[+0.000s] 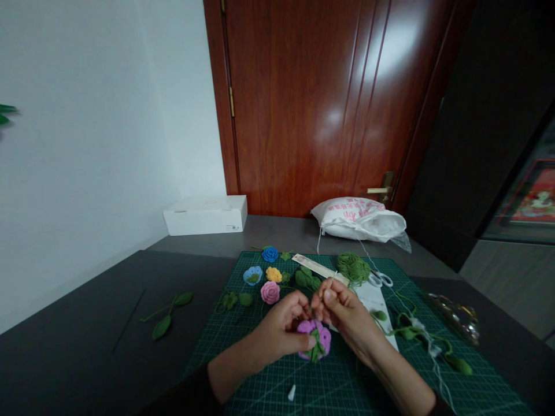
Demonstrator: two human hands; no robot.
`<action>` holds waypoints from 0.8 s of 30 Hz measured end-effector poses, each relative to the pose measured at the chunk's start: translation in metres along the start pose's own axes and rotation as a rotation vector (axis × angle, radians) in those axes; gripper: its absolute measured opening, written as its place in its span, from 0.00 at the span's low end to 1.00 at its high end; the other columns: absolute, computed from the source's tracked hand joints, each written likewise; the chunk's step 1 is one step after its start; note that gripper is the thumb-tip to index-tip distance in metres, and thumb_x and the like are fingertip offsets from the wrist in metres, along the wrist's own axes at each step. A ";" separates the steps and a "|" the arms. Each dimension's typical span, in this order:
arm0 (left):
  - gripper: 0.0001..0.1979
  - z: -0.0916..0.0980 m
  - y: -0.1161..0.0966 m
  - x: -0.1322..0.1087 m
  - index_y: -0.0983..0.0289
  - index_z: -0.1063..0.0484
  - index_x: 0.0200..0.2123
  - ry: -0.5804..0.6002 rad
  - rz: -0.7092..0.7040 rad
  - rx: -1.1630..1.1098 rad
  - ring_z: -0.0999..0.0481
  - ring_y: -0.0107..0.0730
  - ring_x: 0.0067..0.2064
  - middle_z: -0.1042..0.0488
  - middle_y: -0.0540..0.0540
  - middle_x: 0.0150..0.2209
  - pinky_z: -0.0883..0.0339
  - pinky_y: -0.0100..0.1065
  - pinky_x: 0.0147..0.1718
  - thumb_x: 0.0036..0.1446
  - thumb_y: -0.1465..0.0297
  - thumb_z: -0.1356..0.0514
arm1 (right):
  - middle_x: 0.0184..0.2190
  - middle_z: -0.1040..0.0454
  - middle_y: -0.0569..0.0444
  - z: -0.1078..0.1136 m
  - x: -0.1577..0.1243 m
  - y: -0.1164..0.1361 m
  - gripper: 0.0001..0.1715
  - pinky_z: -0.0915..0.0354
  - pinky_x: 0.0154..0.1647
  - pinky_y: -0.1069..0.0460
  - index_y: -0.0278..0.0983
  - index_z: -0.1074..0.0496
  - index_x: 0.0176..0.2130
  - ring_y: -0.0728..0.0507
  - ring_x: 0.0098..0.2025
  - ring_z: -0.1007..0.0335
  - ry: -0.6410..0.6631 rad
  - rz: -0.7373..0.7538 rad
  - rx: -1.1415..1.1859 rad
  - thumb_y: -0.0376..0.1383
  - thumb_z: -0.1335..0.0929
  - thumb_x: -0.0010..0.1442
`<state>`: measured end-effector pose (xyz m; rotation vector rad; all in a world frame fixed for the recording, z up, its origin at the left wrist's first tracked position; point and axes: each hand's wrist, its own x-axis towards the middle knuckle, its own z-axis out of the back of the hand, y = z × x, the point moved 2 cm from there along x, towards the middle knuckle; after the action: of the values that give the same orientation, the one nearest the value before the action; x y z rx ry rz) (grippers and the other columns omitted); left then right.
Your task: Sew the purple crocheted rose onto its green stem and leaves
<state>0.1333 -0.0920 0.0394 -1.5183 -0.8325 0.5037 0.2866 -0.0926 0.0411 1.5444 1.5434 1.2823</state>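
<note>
Head: left fingers grip crochet flower; right fingers pinch needle.

Both bare forearms are extended away from the near edge, the left forearm angled in from the near left and the right forearm from the near right, and each is covered at its near end by a dark sleeve. The left hand is held with its fingers curled inward and its thumb laid forward, pointing right. The right hand is raised slightly farther, its fingertips drawn together in a pinch. The hands are held just apart, near the middle of the view.
</note>
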 end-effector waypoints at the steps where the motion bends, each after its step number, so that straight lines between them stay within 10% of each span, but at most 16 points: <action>1: 0.18 0.000 0.000 0.000 0.63 0.36 0.35 0.001 -0.006 -0.010 0.32 0.29 0.35 0.31 0.51 0.35 0.41 0.29 0.32 0.42 0.76 0.32 | 0.22 0.28 0.58 -0.001 -0.001 0.000 0.25 0.42 0.21 0.56 0.37 0.34 0.30 0.52 0.20 0.37 0.012 -0.006 -0.003 0.54 0.25 0.53; 11: 0.17 -0.001 -0.004 -0.004 0.62 0.36 0.35 0.022 0.038 0.049 0.41 0.22 0.27 0.38 0.45 0.29 0.48 0.25 0.25 0.43 0.79 0.35 | 0.17 0.43 0.66 0.006 0.005 -0.009 0.30 0.60 0.14 0.57 0.39 0.39 0.27 0.56 0.14 0.59 -0.082 0.028 -0.003 0.60 0.29 0.54; 24: 0.12 0.017 -0.009 0.000 0.65 0.26 0.37 -0.257 -0.074 0.041 0.28 0.33 0.36 0.26 0.53 0.34 0.35 0.33 0.37 0.49 0.68 0.31 | 0.24 0.29 0.57 0.005 -0.007 0.001 0.11 0.40 0.28 0.53 0.38 0.29 0.30 0.47 0.26 0.34 -0.016 0.232 -0.378 0.41 0.26 0.58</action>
<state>0.1189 -0.0806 0.0463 -1.3974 -1.0670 0.6663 0.2925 -0.0983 0.0389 1.5070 1.0549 1.5797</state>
